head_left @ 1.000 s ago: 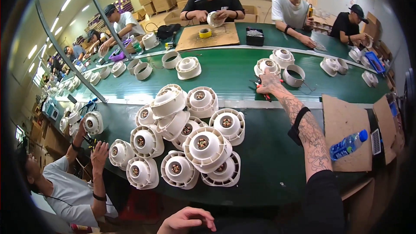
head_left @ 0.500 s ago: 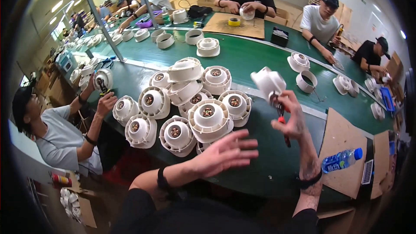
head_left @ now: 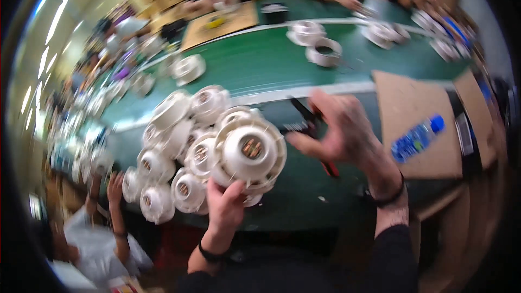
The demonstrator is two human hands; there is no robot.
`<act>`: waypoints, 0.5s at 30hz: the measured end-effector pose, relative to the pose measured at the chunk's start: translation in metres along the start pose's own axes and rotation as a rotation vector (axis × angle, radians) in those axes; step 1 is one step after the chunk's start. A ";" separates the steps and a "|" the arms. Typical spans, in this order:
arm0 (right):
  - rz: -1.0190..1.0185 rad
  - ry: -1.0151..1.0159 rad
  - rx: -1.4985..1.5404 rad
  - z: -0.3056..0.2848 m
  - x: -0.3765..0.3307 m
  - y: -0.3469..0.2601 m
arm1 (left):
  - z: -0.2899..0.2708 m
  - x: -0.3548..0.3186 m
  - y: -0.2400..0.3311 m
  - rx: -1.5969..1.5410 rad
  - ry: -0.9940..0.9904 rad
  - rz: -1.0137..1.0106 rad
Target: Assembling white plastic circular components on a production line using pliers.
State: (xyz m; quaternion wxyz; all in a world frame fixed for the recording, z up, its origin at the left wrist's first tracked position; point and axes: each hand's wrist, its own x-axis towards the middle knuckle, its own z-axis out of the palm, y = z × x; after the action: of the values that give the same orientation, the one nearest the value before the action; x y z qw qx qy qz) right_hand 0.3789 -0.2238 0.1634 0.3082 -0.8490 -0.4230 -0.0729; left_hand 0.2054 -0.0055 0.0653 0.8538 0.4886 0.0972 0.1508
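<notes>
A round white plastic housing [head_left: 266, 169] with a ribbed rim and copper-coloured pieces in its central hole is in my left hand [head_left: 227, 209]. My thumb and fingers grip its near edge, at the right side of a pile of similar white housings [head_left: 155, 165]. My right hand [head_left: 344, 125], smeared by motion, is closed around a pair of pliers [head_left: 329, 169]. Their dark jaws point left toward the held housing, apart from it, and a red handle shows below the palm. The palm hides the middle of the pliers.
A green work surface holds more white housings [head_left: 188, 69] and a white ring [head_left: 324, 52]. On flattened cardboard [head_left: 429, 165] at right lies a blue-capped bottle [head_left: 418, 139]. Co-workers sit across the bench, and another person [head_left: 103, 239] works at the lower left.
My left hand has gone from empty and spread to gripping a housing. The white housing at my right hand's pliers is no longer there. The view has swung right.
</notes>
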 end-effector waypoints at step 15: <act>0.270 -0.072 -0.102 0.088 0.029 0.119 | -0.006 -0.030 -0.038 0.282 -0.180 -0.151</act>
State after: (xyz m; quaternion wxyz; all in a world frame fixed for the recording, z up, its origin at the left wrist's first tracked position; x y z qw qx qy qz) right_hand 0.4764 -0.2066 0.0497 0.2562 -0.9148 -0.3116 -0.0215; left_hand 0.1821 -0.0293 0.0299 0.7909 0.6066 0.0768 0.0266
